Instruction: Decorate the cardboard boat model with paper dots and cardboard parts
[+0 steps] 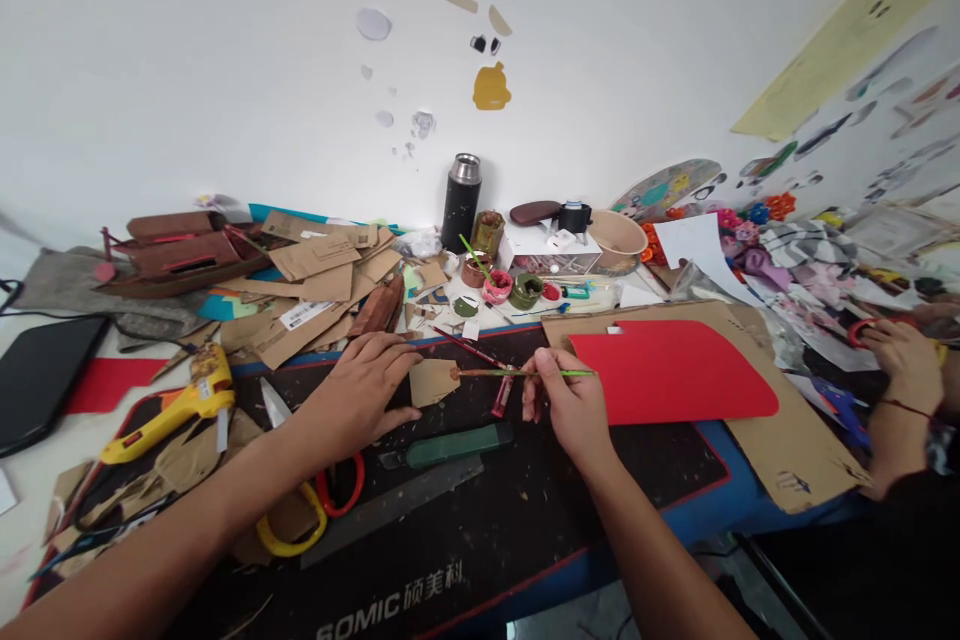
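Observation:
My right hand (568, 403) pinches a thin green-handled paintbrush (487, 373), held level with its bristles pointing left. The brown tip meets the right edge of a small cardboard piece (429, 384) on the dark mat. At that piece's left side lies my left hand (367, 385), its fingers stretched out and thumb apart; whether the fingertips press on the card is hard to see. Behind the brush rest a dark red thin brush (472, 348) and a small red tube (502, 395). A green box cutter (459, 445) lies just in front of the card.
Scissors (341, 485) and a yellow glue gun (184, 407) lie left, near piled cardboard scraps (322, 265). Open paint pots (526, 291) and a black thermos (461, 203) stand behind. Red sheet (675, 372) rests on cardboard at right; another person's hand (904, 360) is beyond.

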`<state>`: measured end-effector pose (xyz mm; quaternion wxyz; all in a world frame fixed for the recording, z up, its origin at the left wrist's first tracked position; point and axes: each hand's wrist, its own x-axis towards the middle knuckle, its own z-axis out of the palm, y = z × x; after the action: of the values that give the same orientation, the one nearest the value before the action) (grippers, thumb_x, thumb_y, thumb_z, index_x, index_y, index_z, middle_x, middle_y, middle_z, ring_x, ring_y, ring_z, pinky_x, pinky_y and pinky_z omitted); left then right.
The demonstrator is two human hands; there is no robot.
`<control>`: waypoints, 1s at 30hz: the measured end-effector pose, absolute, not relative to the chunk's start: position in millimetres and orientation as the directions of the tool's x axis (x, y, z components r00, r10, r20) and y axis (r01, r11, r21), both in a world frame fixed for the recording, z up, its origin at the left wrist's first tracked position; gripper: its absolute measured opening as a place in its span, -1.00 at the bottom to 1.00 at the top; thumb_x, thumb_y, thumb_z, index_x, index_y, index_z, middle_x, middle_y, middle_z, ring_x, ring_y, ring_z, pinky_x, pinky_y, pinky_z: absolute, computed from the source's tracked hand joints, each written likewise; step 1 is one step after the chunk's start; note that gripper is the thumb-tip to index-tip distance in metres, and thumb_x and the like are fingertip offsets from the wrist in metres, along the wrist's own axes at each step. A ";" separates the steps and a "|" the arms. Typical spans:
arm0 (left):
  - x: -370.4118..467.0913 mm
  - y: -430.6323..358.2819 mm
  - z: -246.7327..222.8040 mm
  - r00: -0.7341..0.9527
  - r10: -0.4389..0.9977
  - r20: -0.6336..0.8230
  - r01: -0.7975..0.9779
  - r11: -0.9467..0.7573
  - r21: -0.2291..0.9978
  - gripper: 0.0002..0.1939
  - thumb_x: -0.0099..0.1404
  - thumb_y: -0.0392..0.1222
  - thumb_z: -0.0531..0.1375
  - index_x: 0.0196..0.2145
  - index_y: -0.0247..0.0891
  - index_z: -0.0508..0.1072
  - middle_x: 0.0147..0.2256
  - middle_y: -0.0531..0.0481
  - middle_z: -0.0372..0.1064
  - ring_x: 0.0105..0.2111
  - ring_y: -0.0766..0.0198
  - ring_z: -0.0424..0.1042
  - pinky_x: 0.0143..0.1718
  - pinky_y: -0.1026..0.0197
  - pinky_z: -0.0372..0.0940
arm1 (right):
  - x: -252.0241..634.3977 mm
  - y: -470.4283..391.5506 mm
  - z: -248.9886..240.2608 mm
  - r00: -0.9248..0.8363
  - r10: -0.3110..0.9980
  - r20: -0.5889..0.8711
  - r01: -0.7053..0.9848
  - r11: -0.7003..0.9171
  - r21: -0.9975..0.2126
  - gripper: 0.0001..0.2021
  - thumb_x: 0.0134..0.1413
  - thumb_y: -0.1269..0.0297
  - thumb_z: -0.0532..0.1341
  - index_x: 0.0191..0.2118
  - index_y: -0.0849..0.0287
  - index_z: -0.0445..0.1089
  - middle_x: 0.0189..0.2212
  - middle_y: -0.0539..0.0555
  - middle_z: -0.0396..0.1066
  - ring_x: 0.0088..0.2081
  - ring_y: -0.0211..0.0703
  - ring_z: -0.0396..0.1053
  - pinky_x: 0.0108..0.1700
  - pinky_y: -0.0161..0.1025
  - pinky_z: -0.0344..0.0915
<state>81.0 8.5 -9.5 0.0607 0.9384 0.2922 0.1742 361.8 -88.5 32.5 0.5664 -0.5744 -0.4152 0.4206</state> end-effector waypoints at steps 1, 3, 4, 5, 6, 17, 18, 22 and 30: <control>80.4 8.2 -10.1 0.773 0.567 0.284 0.523 -0.824 0.221 -0.47 0.38 0.00 0.38 0.21 -0.22 0.43 0.14 -0.25 0.51 0.23 -0.15 0.37 0.32 -0.21 0.17 | 362.2 -89.4 31.4 0.303 0.953 -0.020 -0.003 -0.020 -1.000 -0.44 0.20 -0.34 0.35 -0.38 0.15 0.46 -0.68 -0.05 0.38 -0.71 -0.27 0.35 -0.68 -0.41 0.21; 81.5 7.3 -10.9 0.773 0.573 0.272 0.529 -0.819 0.222 -0.52 0.36 -0.06 0.39 0.16 -0.23 0.45 0.08 -0.23 0.54 0.19 -0.14 0.39 0.33 -0.22 0.16 | 361.4 -90.4 29.0 0.301 0.953 -0.031 -0.009 -0.030 -1.000 -0.44 0.20 -0.33 0.35 -0.38 0.15 0.46 -0.68 -0.05 0.38 -0.71 -0.27 0.34 -0.69 -0.41 0.20; 82.8 6.8 -11.1 0.768 0.580 0.271 0.537 -0.814 0.221 -0.54 0.35 -0.07 0.40 0.13 -0.24 0.46 0.06 -0.23 0.54 0.18 -0.15 0.40 0.33 -0.23 0.17 | 360.0 -90.7 27.9 0.296 0.955 -0.035 -0.011 -0.033 -0.999 -0.45 0.21 -0.32 0.35 -0.38 0.16 0.46 -0.68 -0.05 0.39 -0.71 -0.27 0.35 -0.69 -0.41 0.21; 84.0 6.4 -11.2 0.762 0.589 0.271 0.546 -0.808 0.221 -0.55 0.34 -0.07 0.40 0.11 -0.24 0.47 0.04 -0.24 0.54 0.16 -0.15 0.41 0.32 -0.24 0.18 | 358.0 -90.7 26.8 0.288 0.957 -0.037 -0.012 -0.035 -0.999 -0.45 0.23 -0.32 0.34 -0.37 0.16 0.46 -0.67 -0.05 0.39 -0.71 -0.27 0.36 -0.68 -0.41 0.20; 85.1 5.9 -11.2 0.755 0.596 0.273 0.555 -0.803 0.220 -0.55 0.33 -0.08 0.41 0.10 -0.25 0.47 0.03 -0.25 0.54 0.15 -0.15 0.41 0.30 -0.24 0.19 | 355.4 -90.6 25.6 0.277 0.960 -0.036 -0.009 -0.034 -0.999 -0.45 0.24 -0.31 0.33 -0.36 0.16 0.47 -0.67 -0.05 0.40 -0.70 -0.26 0.37 -0.68 -0.41 0.20; 85.8 -0.3 -13.5 0.702 0.639 0.314 0.593 -0.769 0.239 -0.41 0.29 -0.09 0.41 0.21 -0.27 0.41 0.05 -0.31 0.52 0.14 -0.19 0.41 0.30 -0.26 0.23 | 331.7 -85.6 14.5 0.174 0.984 0.048 0.172 0.018 -0.985 -0.52 0.39 -0.21 0.23 -0.33 0.12 0.50 -0.56 -0.01 0.46 -0.62 -0.26 0.43 -0.61 -0.39 0.25; 85.8 -0.1 -13.8 0.700 0.642 0.314 0.591 -0.767 0.251 -0.41 0.29 -0.08 0.40 0.21 -0.25 0.41 0.05 -0.30 0.52 0.15 -0.19 0.42 0.30 -0.26 0.23 | 333.7 -86.2 14.9 0.183 0.982 0.052 0.183 0.018 -0.983 -0.52 0.39 -0.21 0.22 -0.33 0.11 0.51 -0.56 -0.01 0.46 -0.62 -0.25 0.43 -0.61 -0.38 0.26; 85.6 0.5 -14.8 0.700 0.642 0.314 0.587 -0.767 0.261 -0.40 0.31 -0.05 0.38 0.24 -0.26 0.39 0.06 -0.30 0.51 0.16 -0.20 0.41 0.31 -0.28 0.22 | 344.7 -89.2 17.9 0.242 0.969 0.050 0.188 0.004 -0.982 -0.50 0.38 -0.24 0.23 -0.34 0.11 0.48 -0.58 0.00 0.46 -0.61 -0.23 0.44 -0.60 -0.37 0.29; 85.5 -0.8 -15.4 0.697 0.643 0.318 0.584 -0.766 0.269 -0.40 0.32 -0.07 0.37 0.25 -0.25 0.37 0.08 -0.31 0.51 0.16 -0.19 0.42 0.30 -0.28 0.23 | 335.1 -85.3 14.3 0.209 0.977 0.039 0.157 0.005 -0.988 -0.51 0.39 -0.23 0.22 -0.32 0.12 0.48 -0.55 -0.01 0.45 -0.62 -0.25 0.45 -0.61 -0.39 0.26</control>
<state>85.5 -0.8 -15.4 0.0736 0.9181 0.3340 0.2000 335.1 -85.3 14.3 0.5152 -0.5822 -0.4871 0.3979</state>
